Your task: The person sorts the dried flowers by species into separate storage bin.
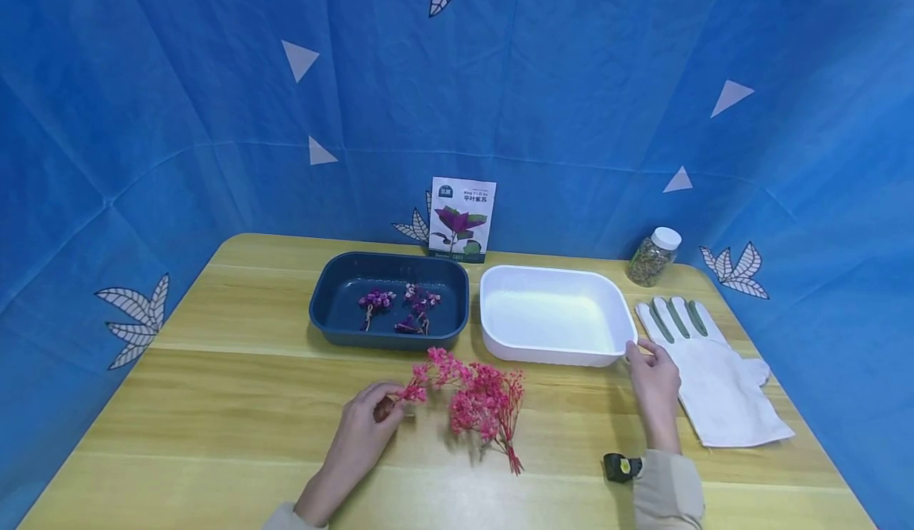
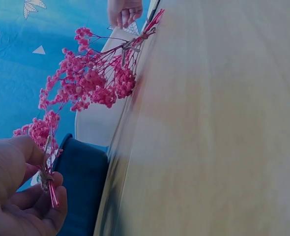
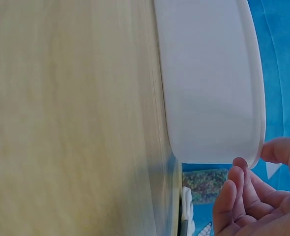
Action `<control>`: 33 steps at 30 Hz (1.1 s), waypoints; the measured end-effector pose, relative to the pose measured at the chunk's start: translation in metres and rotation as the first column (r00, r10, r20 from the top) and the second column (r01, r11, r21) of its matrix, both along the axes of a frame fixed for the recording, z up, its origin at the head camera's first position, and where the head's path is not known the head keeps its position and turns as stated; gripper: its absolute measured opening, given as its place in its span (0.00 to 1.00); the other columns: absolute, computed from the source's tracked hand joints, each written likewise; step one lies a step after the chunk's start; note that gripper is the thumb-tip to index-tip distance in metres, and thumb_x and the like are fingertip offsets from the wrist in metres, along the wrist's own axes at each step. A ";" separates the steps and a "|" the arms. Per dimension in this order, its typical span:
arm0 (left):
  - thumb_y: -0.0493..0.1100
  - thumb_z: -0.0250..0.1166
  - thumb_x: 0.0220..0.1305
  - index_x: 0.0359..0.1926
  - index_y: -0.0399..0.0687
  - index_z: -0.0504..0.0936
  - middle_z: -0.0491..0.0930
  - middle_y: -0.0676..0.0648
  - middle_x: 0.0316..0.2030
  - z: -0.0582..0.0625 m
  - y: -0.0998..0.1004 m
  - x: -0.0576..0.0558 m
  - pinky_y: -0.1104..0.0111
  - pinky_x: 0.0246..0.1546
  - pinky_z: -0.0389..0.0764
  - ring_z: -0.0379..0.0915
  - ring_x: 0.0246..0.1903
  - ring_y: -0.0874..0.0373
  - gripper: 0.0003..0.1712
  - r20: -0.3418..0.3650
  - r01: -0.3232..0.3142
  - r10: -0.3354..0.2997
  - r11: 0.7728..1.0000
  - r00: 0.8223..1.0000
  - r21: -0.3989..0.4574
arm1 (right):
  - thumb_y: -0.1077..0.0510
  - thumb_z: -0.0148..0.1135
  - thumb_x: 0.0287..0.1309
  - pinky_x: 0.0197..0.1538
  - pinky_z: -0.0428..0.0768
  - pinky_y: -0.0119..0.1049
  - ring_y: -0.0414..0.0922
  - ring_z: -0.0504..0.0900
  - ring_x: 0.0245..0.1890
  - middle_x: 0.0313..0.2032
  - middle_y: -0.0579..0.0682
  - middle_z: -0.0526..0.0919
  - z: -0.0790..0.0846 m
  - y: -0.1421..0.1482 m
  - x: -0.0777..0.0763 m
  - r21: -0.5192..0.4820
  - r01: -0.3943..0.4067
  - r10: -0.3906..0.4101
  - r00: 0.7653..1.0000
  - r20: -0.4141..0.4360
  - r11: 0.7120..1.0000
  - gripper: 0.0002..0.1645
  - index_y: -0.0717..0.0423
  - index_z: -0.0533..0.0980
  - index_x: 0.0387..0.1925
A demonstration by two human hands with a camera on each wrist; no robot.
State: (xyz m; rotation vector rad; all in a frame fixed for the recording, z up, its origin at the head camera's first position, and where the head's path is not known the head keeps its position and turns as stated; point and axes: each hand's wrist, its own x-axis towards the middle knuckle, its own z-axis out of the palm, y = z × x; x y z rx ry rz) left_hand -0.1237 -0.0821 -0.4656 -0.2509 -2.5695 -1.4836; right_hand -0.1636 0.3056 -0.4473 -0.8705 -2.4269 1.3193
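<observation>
My left hand [image 1: 385,405] pinches the stem of a small pink dried-flower sprig [image 1: 423,381] just above the table; the left wrist view shows the stem [image 2: 50,189] between thumb and fingers of that hand [image 2: 34,189]. A larger pink bunch [image 1: 487,405] [image 2: 93,83] lies on the table right of it. My right hand [image 1: 643,353] rests at the near right corner of the white tray [image 1: 500,339], its loosely curled fingertips [image 3: 238,164] touching the rim [image 3: 253,98]. A dark blue tray [image 1: 321,308] [image 2: 83,182] holds purple sprigs [image 1: 400,308].
A pair of white gloves [image 1: 717,375] lies right of the white tray. A jar with a white lid [image 1: 653,256] [image 3: 204,186] stands behind them. A seed packet [image 1: 462,219] leans on the blue backdrop. The wooden table [image 1: 214,403] reaches its front edge near me.
</observation>
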 end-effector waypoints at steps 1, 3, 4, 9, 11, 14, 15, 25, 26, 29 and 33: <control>0.29 0.65 0.54 0.38 0.42 0.83 0.77 0.52 0.28 0.001 0.000 0.000 0.75 0.24 0.72 0.66 0.25 0.68 0.10 0.013 -0.001 0.001 1.000 1.000 -0.005 | 0.44 0.47 0.66 0.29 0.70 0.33 0.44 0.75 0.31 0.45 0.63 0.80 0.000 0.000 0.000 -0.001 0.002 -0.002 1.000 0.003 1.000 0.32 0.63 0.68 0.62; 0.30 0.64 0.56 0.39 0.42 0.83 0.76 0.52 0.26 0.002 0.000 0.000 0.75 0.24 0.72 0.65 0.25 0.67 0.09 0.039 -0.002 0.003 1.000 0.999 -0.015 | 0.44 0.47 0.66 0.30 0.70 0.33 0.44 0.75 0.32 0.45 0.64 0.79 0.000 0.000 0.000 -0.008 0.001 -0.001 1.000 0.005 1.000 0.33 0.63 0.68 0.62; 0.31 0.64 0.56 0.40 0.41 0.82 0.76 0.52 0.25 0.002 0.000 0.000 0.75 0.24 0.72 0.65 0.25 0.66 0.09 0.048 -0.003 0.004 1.000 0.999 -0.018 | 0.44 0.47 0.66 0.30 0.70 0.32 0.44 0.75 0.32 0.45 0.64 0.79 0.000 0.000 0.000 -0.010 0.001 -0.001 1.000 0.007 1.000 0.33 0.63 0.68 0.62; 0.31 0.63 0.58 0.41 0.40 0.81 0.79 0.51 0.28 0.004 0.000 0.001 0.75 0.27 0.76 0.70 0.27 0.64 0.09 0.066 -0.012 0.013 1.000 0.998 -0.012 | 0.43 0.47 0.66 0.31 0.70 0.33 0.45 0.75 0.33 0.47 0.64 0.79 0.001 0.000 0.000 -0.016 0.002 -0.002 1.000 0.018 1.000 0.33 0.63 0.67 0.62; 0.31 0.63 0.58 0.42 0.40 0.81 0.80 0.50 0.29 0.004 0.000 0.001 0.74 0.29 0.77 0.72 0.29 0.63 0.10 0.065 -0.016 0.016 1.000 0.998 -0.006 | 0.43 0.47 0.66 0.31 0.70 0.33 0.45 0.75 0.34 0.47 0.64 0.79 0.001 0.000 0.000 -0.017 0.001 0.000 1.000 0.020 1.000 0.34 0.63 0.67 0.62; 0.31 0.63 0.58 0.42 0.40 0.81 0.82 0.48 0.31 0.005 0.001 0.001 0.73 0.33 0.80 0.76 0.31 0.60 0.10 0.056 -0.013 0.014 1.000 0.998 -0.004 | 0.43 0.47 0.66 0.31 0.70 0.33 0.45 0.75 0.33 0.46 0.64 0.79 0.001 0.000 0.001 -0.015 0.000 0.001 1.000 0.020 1.000 0.34 0.63 0.67 0.63; 0.32 0.63 0.58 0.42 0.40 0.81 0.82 0.48 0.32 0.005 0.002 0.001 0.73 0.34 0.80 0.77 0.32 0.59 0.10 0.051 -0.013 0.013 1.000 0.999 -0.003 | 0.43 0.47 0.66 0.31 0.70 0.33 0.44 0.74 0.32 0.46 0.63 0.79 0.001 0.000 0.001 -0.011 -0.001 0.001 1.000 0.020 1.000 0.34 0.63 0.67 0.63; 0.33 0.63 0.60 0.46 0.42 0.82 0.82 0.49 0.34 0.018 0.016 -0.009 0.71 0.35 0.80 0.77 0.34 0.58 0.12 -0.011 0.039 -0.039 0.999 0.999 -0.016 | 0.43 0.47 0.66 0.30 0.70 0.33 0.46 0.76 0.32 0.45 0.64 0.79 0.001 0.000 0.002 -0.015 -0.004 0.004 1.000 0.012 1.000 0.33 0.64 0.67 0.62; 0.33 0.63 0.61 0.46 0.42 0.82 0.81 0.49 0.34 0.019 0.018 -0.011 0.71 0.34 0.79 0.76 0.34 0.58 0.12 -0.017 0.050 -0.050 0.999 0.999 -0.018 | 0.43 0.47 0.66 0.30 0.70 0.33 0.48 0.77 0.34 0.46 0.65 0.79 0.001 0.000 0.002 -0.016 -0.005 0.005 1.000 0.012 1.000 0.33 0.64 0.67 0.62; 0.34 0.62 0.61 0.49 0.42 0.81 0.81 0.48 0.34 0.026 0.028 -0.017 0.72 0.32 0.78 0.76 0.34 0.58 0.14 -0.026 0.086 -0.086 0.996 0.996 -0.016 | 0.44 0.48 0.66 0.31 0.70 0.33 0.52 0.78 0.38 0.47 0.66 0.78 0.001 -0.001 0.002 -0.021 -0.010 0.010 1.000 0.004 1.000 0.34 0.65 0.67 0.62; 0.37 0.62 0.63 0.52 0.42 0.81 0.82 0.47 0.39 0.034 0.041 -0.026 0.69 0.36 0.79 0.76 0.38 0.56 0.16 -0.044 0.139 -0.140 0.990 0.989 -0.023 | 0.43 0.48 0.67 0.31 0.70 0.33 0.51 0.78 0.36 0.47 0.66 0.79 0.002 0.000 0.002 -0.017 -0.014 0.014 1.000 -0.005 1.000 0.33 0.65 0.67 0.61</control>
